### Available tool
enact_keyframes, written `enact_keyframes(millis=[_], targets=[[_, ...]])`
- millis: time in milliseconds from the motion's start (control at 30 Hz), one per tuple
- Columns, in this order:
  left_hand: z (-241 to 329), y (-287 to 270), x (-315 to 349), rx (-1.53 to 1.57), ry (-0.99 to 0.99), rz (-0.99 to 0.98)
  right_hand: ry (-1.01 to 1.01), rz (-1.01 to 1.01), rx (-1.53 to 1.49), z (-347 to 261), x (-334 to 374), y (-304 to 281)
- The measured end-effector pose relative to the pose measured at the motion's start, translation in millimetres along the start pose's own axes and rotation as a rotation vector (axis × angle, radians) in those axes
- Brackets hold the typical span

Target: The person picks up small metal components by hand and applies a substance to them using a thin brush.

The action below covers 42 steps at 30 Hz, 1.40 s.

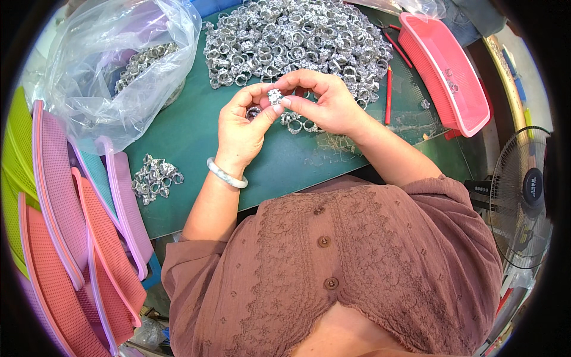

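Observation:
A silvery ring (274,96) with a clustered, sparkling top is pinched between the fingertips of both my hands, over the green table. My left hand (245,122), with a pale bangle (226,174) on its wrist, closes thumb and forefinger on the ring's left side. From the other side my right hand (324,102) grips it with thumb and curled fingers. Several loose rings (295,124) lie under and beside my right hand. Just beyond the hands rises a big heap of similar rings (297,44). A smaller pile of rings (156,177) sits to the left.
A clear plastic bag (77,77) with more rings stands at the far left. Stacked coloured baskets (59,196) crowd the left edge. On the right are red-handled pliers (397,46), a red stick-like tool (389,98), a pink basket (416,65) holding a few rings, and a fan (523,190).

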<state>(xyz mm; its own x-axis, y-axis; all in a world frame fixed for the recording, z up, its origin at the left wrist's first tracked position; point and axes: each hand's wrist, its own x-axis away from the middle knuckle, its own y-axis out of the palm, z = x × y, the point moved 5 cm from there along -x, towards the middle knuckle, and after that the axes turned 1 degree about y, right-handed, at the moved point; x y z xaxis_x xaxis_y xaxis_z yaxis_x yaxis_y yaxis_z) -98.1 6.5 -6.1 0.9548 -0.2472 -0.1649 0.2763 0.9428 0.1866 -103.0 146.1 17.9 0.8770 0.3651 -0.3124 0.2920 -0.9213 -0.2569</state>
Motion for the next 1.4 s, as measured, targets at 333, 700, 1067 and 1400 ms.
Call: enact_keyframes(millis=[333,700,1067,1400], targets=[[2.5,2.0,-0.5,0.003,0.029,-0.004,0.126,-0.01,-0.192,5.7,1.6,2.0],[1.6,1.4,0.2,-0.002,0.023,-0.013,0.297,0.024,-0.557,12.5,2.5,7.0],[-0.8,1.4,0.1,-0.013,0.018,-0.013,0.261,0.033,-0.548,13.2,3.6,6.9],[-1.9,-7.2,1.8,-0.024,-0.049,0.023,0.238,0.087,-0.489,13.2,5.3,5.7]])
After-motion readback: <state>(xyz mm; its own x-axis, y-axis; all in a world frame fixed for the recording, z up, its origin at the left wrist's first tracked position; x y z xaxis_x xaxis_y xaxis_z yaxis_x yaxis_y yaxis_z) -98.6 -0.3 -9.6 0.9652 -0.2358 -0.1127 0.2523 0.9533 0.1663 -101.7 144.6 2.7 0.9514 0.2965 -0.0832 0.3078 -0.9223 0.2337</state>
